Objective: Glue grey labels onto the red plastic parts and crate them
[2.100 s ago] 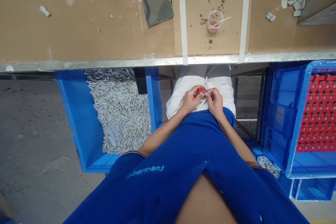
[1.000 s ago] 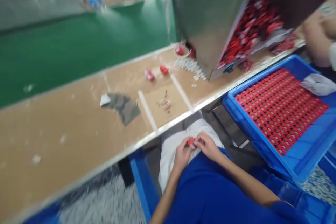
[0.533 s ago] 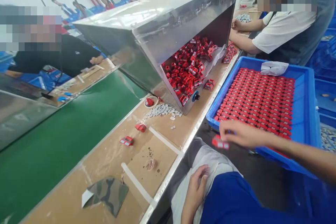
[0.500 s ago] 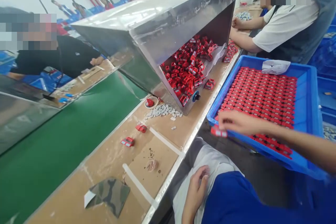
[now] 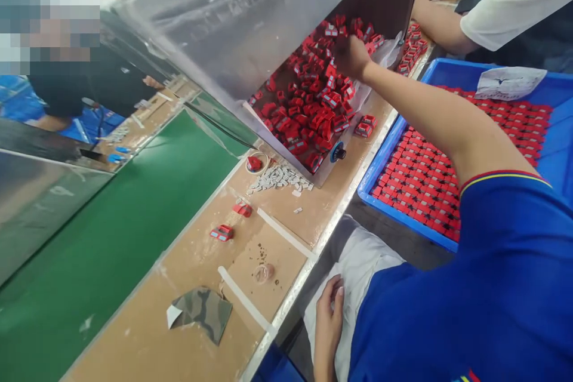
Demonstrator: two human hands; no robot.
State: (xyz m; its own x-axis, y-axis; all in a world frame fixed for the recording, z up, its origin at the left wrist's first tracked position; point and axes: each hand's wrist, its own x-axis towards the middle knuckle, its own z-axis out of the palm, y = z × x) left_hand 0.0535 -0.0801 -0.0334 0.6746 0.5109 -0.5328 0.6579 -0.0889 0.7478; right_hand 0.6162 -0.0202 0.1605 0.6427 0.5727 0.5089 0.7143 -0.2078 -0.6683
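My right hand (image 5: 352, 58) far, at red pieces (image 5: 293, 112) heaped in metal box (image 5: 250, 42); shadowed, can't make out how spread or what held. My left hand (image 5: 330, 307) near, half uncurled, empty, on white trousers (image 5: 369, 256).

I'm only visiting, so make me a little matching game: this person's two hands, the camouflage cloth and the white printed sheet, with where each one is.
Things:
1. left hand
2. right hand
3. camouflage cloth
4. white printed sheet

Places:
A. on the brown tabletop
B. at the far end of the blue tray
C. resting on the white trousers
D. at the pile of red pieces in the metal box

Pairs: 1-C, 2-D, 3-A, 4-B
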